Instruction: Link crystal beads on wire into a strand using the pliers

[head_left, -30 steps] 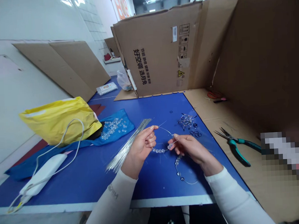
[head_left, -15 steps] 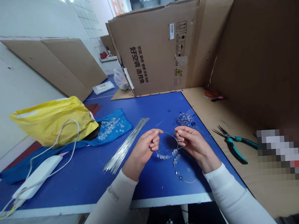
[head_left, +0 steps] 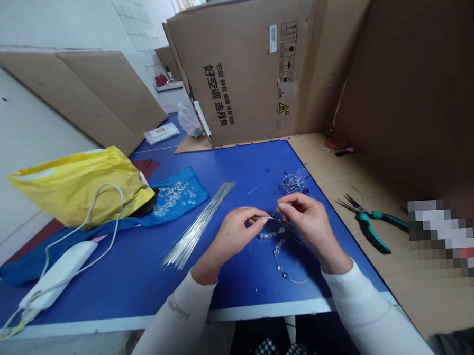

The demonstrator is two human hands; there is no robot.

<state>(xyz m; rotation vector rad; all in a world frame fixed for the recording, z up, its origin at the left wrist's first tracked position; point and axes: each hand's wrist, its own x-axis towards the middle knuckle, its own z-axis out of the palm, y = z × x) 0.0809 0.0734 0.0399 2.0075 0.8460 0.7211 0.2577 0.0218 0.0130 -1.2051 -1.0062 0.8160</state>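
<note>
My left hand (head_left: 240,231) pinches a thin wire between thumb and fingertips above the blue table. Close beside it, my right hand (head_left: 306,216) pinches wire too, fingertips just to the right of the left ones. Clear beads (head_left: 279,247) are strung on the wire, hanging in a loose curve below both hands. Its free end (head_left: 300,281) bends toward the right wrist. A bundle of straight silvery wires (head_left: 202,226) lies left of my left hand. Behind my right hand sits a small heap of wire and bead pieces (head_left: 292,183).
Loose clear beads (head_left: 174,196) lie on a blue cloth (head_left: 197,186) by a yellow bag (head_left: 78,186). A white power strip (head_left: 57,279) with its cord is at the left. Green-handled pliers (head_left: 372,226) lie on cardboard at the right. A cardboard box (head_left: 247,76) stands behind.
My hands have come together, fingertips nearly meeting. The left hand moved right, and the wire loop between them has drawn small. The view has shifted slightly.
</note>
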